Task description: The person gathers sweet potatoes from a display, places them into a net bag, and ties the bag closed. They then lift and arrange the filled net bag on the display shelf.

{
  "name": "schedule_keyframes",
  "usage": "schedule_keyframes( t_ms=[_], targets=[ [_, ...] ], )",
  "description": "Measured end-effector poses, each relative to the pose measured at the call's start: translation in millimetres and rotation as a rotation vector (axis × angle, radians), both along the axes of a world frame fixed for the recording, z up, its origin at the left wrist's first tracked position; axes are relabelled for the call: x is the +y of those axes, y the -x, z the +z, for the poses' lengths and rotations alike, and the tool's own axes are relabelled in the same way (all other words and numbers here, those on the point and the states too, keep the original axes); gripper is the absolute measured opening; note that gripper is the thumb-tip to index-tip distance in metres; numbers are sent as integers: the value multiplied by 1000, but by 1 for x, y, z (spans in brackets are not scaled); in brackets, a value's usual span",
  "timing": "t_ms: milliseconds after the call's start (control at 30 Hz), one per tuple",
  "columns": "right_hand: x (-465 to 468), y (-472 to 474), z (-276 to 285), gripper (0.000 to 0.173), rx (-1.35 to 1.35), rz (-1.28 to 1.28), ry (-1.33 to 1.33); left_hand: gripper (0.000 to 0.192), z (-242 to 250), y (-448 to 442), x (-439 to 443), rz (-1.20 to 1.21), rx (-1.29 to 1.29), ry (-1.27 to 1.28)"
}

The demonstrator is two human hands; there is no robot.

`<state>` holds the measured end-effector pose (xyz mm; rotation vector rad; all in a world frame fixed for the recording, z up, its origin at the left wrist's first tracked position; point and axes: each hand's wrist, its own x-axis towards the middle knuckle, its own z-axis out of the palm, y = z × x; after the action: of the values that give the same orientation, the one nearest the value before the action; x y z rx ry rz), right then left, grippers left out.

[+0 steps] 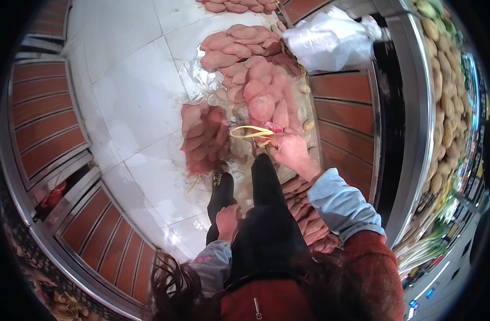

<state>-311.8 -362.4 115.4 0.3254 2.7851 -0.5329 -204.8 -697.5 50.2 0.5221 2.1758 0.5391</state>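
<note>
My right hand [292, 150] grips the gathered neck of a red mesh sack [264, 105]. A yellow drawstring [251, 132] loops out to the left of my fingers. The sack bulges with large tubers that look like sweet potatoes, and it lies on the tiled floor. Down by my dark trouser leg, my left hand [227, 222] rests near the knee with its fingers partly hidden. A smaller filled red mesh sack [203, 136] lies in front of my left shoe [217, 177].
More filled sacks [241, 42] lie farther along the floor, and others [307, 212] beside my right leg. Brown slatted stand fronts [343, 96] flank the aisle. A white plastic bag [329, 38] hangs at the right stand. Potatoes [449, 104] fill the shelf above its metal edge [421, 80].
</note>
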Motion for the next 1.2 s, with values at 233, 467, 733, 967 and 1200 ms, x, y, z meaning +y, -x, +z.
schedule_keyframes(
  t_ms=[233,467,733,967,1200],
  targets=[
    [-77,-98,-21,13,-89,-357,345,15,11,-33,-42,-78,21,4],
    [-110,-179,0,10,322,-610,600,10,6,-67,-65,-348,128,113],
    [-176,-370,178,9,291,-995,637,12,3,-94,-43,-791,238,159],
    [-178,-523,338,6,179,-1485,729,11,2,-124,-10,-1262,443,205],
    [-62,-734,335,6,485,-1953,479,11,29,-141,12,-1396,294,28]
  ],
)
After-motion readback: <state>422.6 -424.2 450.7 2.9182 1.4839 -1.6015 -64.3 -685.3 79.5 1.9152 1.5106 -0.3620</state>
